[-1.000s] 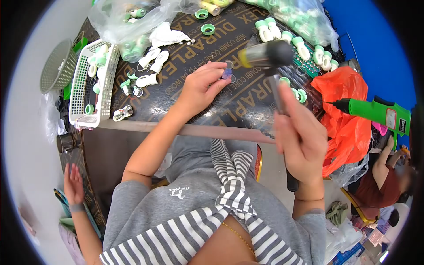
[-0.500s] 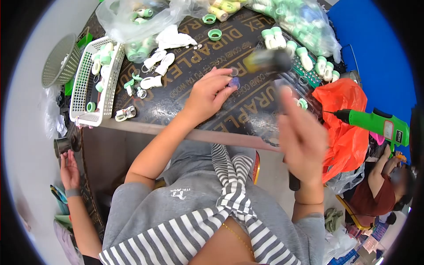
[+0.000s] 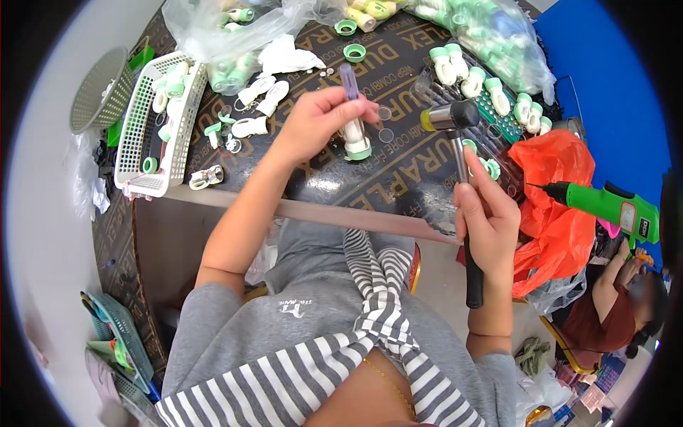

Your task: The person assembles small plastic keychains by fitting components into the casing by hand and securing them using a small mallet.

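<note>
My left hand [image 3: 316,124] is closed around a translucent purple rod [image 3: 348,80] that points up and away. Just below those fingers is a small white flashlight-like piece with a green rim [image 3: 358,151]; whether the rod enters it is hidden by the fingers. My right hand [image 3: 489,224] grips a hammer [image 3: 459,153] by its shaft, with the black grip hanging below the hand. The hammer head, black at one end and yellow at the other, is raised to the right of the white piece. Two clear rings [image 3: 385,124] lie between them.
A white basket [image 3: 128,153] of green-and-white pieces stands at left. Similar pieces lie near a green tray [image 3: 509,124] at right, beside an orange bag [image 3: 551,206] and green electric screwdriver [image 3: 612,210]. Plastic bags [image 3: 213,35] fill the back. Another person [image 3: 605,313] sits far right.
The hammer, blurred by motion before, is now sharp and still. My left hand has shifted left, the purple rod tilts away, and the white-and-green piece shows. Another person's hand at left has gone.
</note>
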`<state>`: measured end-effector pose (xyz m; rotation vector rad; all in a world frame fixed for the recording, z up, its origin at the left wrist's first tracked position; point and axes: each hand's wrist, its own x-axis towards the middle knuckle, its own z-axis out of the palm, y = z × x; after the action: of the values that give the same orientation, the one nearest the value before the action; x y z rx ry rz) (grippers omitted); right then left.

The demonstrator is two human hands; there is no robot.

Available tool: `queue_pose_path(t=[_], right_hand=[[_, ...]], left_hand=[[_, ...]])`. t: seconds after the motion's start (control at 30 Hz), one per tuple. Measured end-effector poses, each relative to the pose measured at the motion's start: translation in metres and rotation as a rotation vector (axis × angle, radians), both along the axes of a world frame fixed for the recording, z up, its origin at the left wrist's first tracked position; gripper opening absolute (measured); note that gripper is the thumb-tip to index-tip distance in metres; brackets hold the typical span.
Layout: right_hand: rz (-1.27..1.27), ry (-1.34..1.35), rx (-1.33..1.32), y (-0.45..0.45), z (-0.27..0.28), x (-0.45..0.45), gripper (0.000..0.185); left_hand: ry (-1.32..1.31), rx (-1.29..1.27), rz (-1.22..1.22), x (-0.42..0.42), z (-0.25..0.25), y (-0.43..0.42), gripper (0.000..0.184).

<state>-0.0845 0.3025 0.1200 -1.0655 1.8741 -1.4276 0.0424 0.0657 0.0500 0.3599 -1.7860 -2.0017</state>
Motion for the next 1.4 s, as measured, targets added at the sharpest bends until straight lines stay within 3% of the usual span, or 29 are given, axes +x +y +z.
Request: queue_pose_path(t=[0.1, 0.17, 0.23, 0.3, 0.4, 0.5, 0.6, 0.67, 0.7, 0.77, 0.87, 1.03, 1.17, 1.27, 1.4], right_hand=[[-0.03, -0.019, 0.03, -0.005, -0.018, 0.001, 0.041], [-0.07, -0.038, 0.077, -0.009, -0.037, -0.001, 0.043], [-0.065, 0.169, 0.168, -0.012, -0.057, -0.007, 0.041], [-0.064, 0.213, 0.195, -0.016, -0.069, -0.01, 0.041], [0.003, 0.562, 0.206, -0.024, -0.074, -0.013, 0.041], [0.068, 0.669, 0.169, -0.029, -0.084, -0.023, 0.041], [0.091, 0.796, 0.086, -0.035, -0.077, -0.03, 0.041], [0.081, 0.648, 0.028, -0.042, -0.051, -0.028, 0.042], [0.106, 0.632, -0.012, -0.046, -0.041, -0.027, 0.044], [0.206, 0.346, -0.036, -0.058, -0.029, -0.017, 0.045], [0.184, 0.377, -0.034, -0.08, -0.04, -0.005, 0.043], [0.123, 0.384, 0.027, -0.1, -0.035, 0.002, 0.023], [0.126, 0.459, 0.051, -0.096, -0.034, 0.002, 0.016], [0.085, 0.555, -0.026, -0.083, -0.038, 0.012, 0.009], [0.045, 0.483, -0.085, -0.066, -0.05, 0.027, 0.009]], left_hand=[[0.034, 0.082, -0.016, 0.0, 0.005, -0.004, 0.025], [-0.033, -0.012, -0.008, 0.0, 0.008, -0.003, 0.021], [-0.103, -0.135, 0.013, 0.0, 0.011, 0.002, 0.02], [-0.115, -0.205, 0.032, -0.001, 0.008, 0.007, 0.017], [-0.077, -0.641, 0.045, -0.004, 0.001, 0.007, 0.016], [-0.014, -0.748, 0.024, -0.007, -0.005, 0.01, 0.015], [-0.035, -0.75, 0.002, -0.002, 0.003, 0.015, 0.03], [-0.146, -0.628, 0.015, 0.005, 0.005, 0.017, 0.045], [-0.145, -0.627, 0.015, 0.006, 0.0, 0.015, 0.045], [-0.069, -0.688, 0.115, 0.007, -0.009, 0.015, 0.044], [-0.06, -0.827, 0.143, 0.007, -0.011, 0.019, 0.041], [-0.11, -0.746, 0.155, 0.003, -0.009, 0.03, 0.028], [-0.104, -0.68, 0.101, 0.0, -0.006, 0.034, 0.028], [-0.067, -0.719, 0.077, 0.0, -0.009, 0.035, 0.028], [-0.075, -0.852, 0.03, 0.003, -0.009, 0.033, 0.037]])
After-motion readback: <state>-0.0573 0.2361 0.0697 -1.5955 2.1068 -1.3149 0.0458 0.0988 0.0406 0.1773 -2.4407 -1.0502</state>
